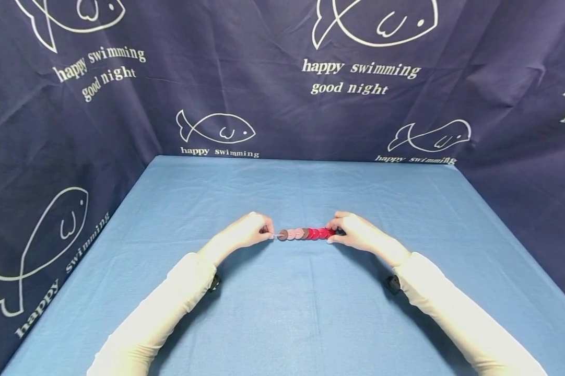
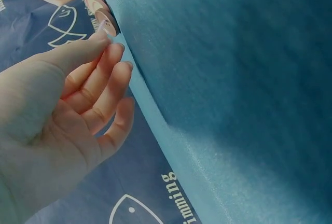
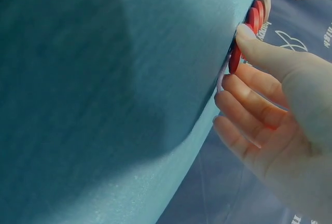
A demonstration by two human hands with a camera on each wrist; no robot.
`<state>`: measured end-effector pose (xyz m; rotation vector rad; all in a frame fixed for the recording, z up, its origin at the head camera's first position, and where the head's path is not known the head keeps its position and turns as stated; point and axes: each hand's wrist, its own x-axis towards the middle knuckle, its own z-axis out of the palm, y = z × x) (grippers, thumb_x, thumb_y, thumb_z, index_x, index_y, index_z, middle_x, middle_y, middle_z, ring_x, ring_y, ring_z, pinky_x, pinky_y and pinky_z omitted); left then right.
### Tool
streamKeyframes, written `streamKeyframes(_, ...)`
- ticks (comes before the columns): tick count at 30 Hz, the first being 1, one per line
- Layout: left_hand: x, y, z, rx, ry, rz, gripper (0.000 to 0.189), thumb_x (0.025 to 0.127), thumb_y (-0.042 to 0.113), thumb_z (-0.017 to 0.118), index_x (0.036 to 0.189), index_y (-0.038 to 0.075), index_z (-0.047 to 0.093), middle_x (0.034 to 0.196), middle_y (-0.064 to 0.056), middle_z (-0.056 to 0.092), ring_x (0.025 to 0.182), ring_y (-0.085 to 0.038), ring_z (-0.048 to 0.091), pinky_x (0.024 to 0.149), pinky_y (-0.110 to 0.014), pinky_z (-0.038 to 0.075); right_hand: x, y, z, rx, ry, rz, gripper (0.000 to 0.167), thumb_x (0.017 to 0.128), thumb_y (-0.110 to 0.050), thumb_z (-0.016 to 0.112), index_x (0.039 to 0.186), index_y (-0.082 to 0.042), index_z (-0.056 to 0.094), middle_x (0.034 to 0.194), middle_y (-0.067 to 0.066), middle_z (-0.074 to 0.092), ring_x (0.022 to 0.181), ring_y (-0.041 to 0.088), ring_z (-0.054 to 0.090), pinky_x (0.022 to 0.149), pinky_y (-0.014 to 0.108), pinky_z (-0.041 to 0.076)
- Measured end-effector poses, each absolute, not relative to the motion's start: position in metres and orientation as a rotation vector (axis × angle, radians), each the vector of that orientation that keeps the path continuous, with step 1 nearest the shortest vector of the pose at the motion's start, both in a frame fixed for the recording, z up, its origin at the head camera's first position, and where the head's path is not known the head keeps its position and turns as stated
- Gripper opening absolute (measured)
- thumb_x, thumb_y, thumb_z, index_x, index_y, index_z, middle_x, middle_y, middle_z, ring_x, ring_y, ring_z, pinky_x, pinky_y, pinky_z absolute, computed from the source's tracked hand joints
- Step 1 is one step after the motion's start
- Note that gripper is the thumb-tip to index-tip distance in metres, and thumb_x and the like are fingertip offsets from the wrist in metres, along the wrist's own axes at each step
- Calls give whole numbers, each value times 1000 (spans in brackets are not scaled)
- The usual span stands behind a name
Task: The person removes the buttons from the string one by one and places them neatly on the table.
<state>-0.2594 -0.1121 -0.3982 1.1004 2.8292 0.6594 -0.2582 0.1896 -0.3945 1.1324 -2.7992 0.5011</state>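
A row of overlapping round buttons, threaded on a pale cord [image 1: 276, 236], stretches between both hands just over the blue cloth. A brown button [image 1: 283, 235] is at the left end, followed by pink buttons [image 1: 295, 234], another brown one and several red buttons [image 1: 313, 234]. My left hand [image 1: 254, 230] pinches the cord between thumb and forefinger, close beside the end brown button [image 2: 107, 23]. With thumb and fingers, my right hand [image 1: 359, 233] holds the red button [image 3: 235, 59] at the other end. Pale cord [image 3: 222, 76] trails below that button, near the curled fingers.
A blue cloth [image 1: 282, 324] covers the table. Dark blue curtains [image 1: 282, 78] with white fish drawings and lettering hang behind it and at both sides. Dark devices, the left [image 1: 214, 283] and the right [image 1: 392, 284], are under the wrists.
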Motion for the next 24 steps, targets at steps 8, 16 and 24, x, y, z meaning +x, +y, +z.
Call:
streamKeyframes(8, -257, -114, -396, 1031, 2901, 562, 9, 84, 13, 65, 76, 14, 63, 65, 6, 55, 59, -5, 45, 57, -21, 39, -258, 187, -397, 1169, -2753, 507, 19, 76, -19, 77, 90, -7, 71, 78, 2, 55, 68, 11, 45, 64, 28, 40)
streamKeyframes(16, -254, -118, -395, 965, 2935, 485, 12, 81, 12, 62, 72, 17, 56, 63, 7, 47, 59, -8, 42, 56, -23, 34, -257, 186, -397, 1193, -2758, 511, 19, 77, -17, 76, 91, -6, 71, 78, 3, 54, 68, 12, 45, 65, 29, 40)
streamKeyframes(24, -253, -119, -394, 898, 2924, 545, 11, 82, 10, 63, 73, 14, 57, 64, 6, 50, 58, -8, 42, 56, -22, 35, -258, 186, -397, 1180, -2771, 510, 22, 76, -17, 77, 92, -5, 71, 79, 2, 55, 69, 12, 46, 66, 28, 41)
